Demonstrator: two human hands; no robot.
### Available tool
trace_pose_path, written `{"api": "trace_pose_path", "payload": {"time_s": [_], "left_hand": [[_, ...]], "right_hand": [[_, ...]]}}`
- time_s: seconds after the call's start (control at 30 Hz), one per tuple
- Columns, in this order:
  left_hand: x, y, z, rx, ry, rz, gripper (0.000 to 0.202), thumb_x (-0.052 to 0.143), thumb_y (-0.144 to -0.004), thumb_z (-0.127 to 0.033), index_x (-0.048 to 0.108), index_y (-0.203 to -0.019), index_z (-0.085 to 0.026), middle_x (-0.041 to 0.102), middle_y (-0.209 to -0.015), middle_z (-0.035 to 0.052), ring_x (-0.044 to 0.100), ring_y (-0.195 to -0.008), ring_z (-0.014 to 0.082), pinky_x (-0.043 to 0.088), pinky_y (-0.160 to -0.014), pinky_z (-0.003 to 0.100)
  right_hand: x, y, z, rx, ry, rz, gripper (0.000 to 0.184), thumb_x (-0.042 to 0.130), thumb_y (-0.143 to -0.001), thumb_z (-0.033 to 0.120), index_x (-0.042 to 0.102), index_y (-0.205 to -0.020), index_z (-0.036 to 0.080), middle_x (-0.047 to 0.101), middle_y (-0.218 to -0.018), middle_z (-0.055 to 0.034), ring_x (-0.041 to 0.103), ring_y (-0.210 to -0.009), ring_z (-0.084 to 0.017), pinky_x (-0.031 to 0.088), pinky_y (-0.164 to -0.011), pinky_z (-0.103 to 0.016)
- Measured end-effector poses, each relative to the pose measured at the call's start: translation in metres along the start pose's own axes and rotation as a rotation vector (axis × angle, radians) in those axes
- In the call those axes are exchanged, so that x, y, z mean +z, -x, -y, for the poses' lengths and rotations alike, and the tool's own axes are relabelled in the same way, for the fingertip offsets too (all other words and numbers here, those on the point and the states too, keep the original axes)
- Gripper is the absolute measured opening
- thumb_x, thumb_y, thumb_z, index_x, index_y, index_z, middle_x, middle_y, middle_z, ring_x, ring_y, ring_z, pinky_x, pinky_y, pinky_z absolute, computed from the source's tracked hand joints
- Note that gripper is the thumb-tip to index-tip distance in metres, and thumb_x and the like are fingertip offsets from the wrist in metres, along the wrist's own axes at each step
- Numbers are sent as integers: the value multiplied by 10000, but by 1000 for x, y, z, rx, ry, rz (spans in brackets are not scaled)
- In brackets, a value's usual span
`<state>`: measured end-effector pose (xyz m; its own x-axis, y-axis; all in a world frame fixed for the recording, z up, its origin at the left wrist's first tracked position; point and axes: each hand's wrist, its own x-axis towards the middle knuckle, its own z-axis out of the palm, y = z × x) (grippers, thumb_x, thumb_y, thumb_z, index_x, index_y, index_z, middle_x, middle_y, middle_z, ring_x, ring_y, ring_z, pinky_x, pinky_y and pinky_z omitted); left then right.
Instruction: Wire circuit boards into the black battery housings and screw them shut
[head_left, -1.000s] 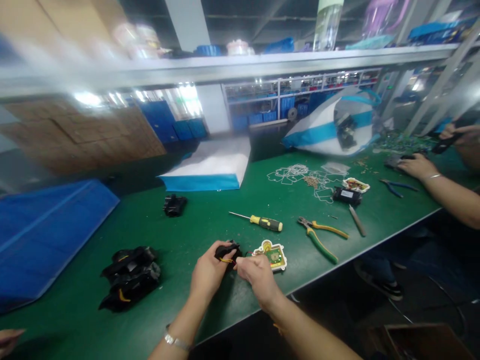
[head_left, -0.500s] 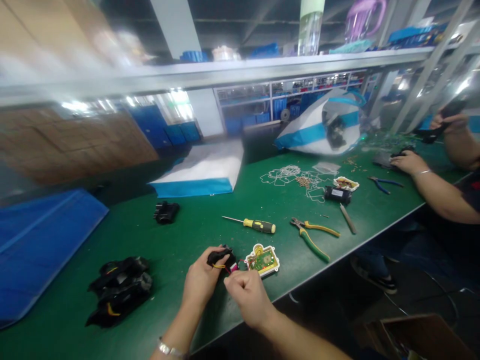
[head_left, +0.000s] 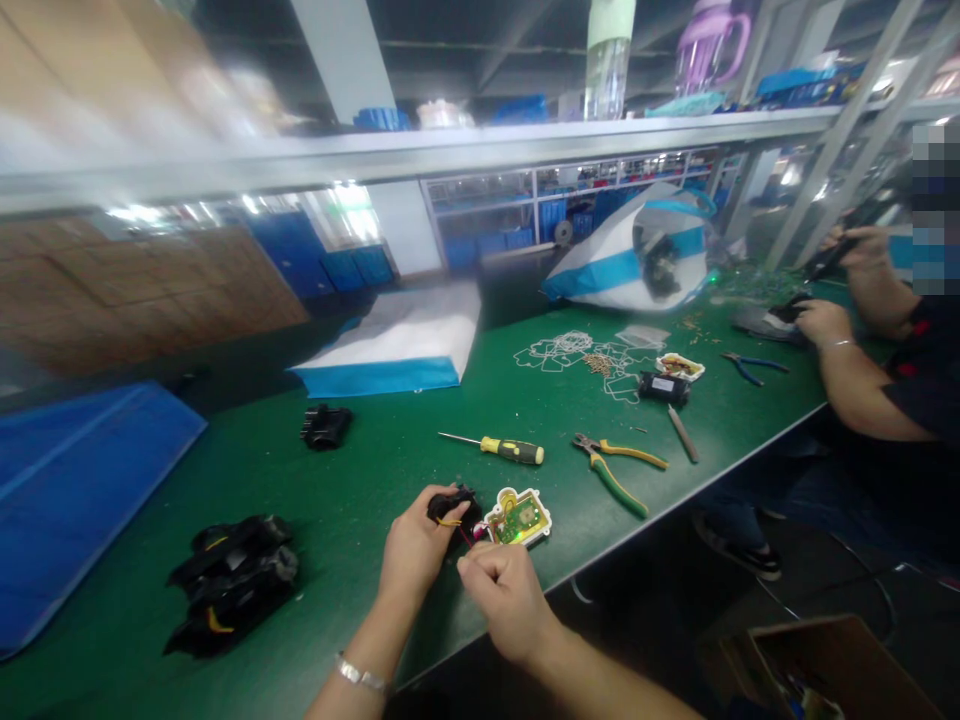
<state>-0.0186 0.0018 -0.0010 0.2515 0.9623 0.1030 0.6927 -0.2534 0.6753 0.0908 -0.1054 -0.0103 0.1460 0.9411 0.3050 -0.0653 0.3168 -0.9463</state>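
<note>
My left hand point(head_left: 415, 548) is closed around a black plastic housing point(head_left: 459, 507) with thin yellow and red wires coming out of it. Close beside it, my right hand point(head_left: 511, 597) has its fingers curled into a pinch by the wires. Whatever sits between those fingertips is hidden. A white open casing point(head_left: 544, 526) with a green circuit board point(head_left: 523, 517) lies just past my right hand, and a small green light glows on the board. Behind the hands rests a yellow and black screwdriver point(head_left: 512, 451). Diagonal cutters point(head_left: 621, 481) with green and yellow handles lie to its right.
Black housings point(head_left: 236, 585) lie at the left, and another black part point(head_left: 325, 427) sits farther back. A white and blue bag point(head_left: 375, 345), a tangle of white wire point(head_left: 562, 348) and a black cylinder point(head_left: 664, 387) are beyond. At the right, a co-worker's hand point(head_left: 823, 325) handles a dark part.
My left hand and the black housing have shifted slightly right, nearer the white casing. A green light now shows on the board. The camera view has turned a little.
</note>
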Motion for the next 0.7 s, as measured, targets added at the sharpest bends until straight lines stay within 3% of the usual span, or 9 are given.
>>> {"api": "trace_pose_path", "payload": {"time_s": [0.2,0.33,0.57,0.7], "left_hand": [[0,3,-3,32,-37,58,278,562,-795,-478,610,-985,-281,691,-1066,1,652,-939,206,495,-793,303],[1,8,-3,98,-3,55,224,570,-810,-422,606,-991,-296,671,-1131,-19,640,-1007,185,487,-856,292],[8,6,-5,85,-32,-58,183,590,-819,-349,599,-993,-293,672,-1135,-19,648,-986,169,494,-839,273],[9,5,-10,33,-33,-99,187,611,-810,-346,605,-983,-278,683,-1101,-8,648,-969,167,493,-823,265]], "right_hand": [[-22,-26,-5,165,-237,-152,473,481,-844,320,276,-431,211,265,-414,61,254,-430,-85,279,-515,-277],[-34,-46,-8,161,-271,-189,465,409,-868,349,285,-439,218,296,-411,49,311,-433,-100,333,-542,-284],[-10,-17,-13,115,-141,-104,482,509,-864,355,250,-484,210,233,-487,58,222,-489,-92,227,-516,-281],[-2,-5,-12,46,-58,-83,478,514,-869,322,235,-500,203,261,-528,45,258,-521,-101,207,-538,-292]]}}
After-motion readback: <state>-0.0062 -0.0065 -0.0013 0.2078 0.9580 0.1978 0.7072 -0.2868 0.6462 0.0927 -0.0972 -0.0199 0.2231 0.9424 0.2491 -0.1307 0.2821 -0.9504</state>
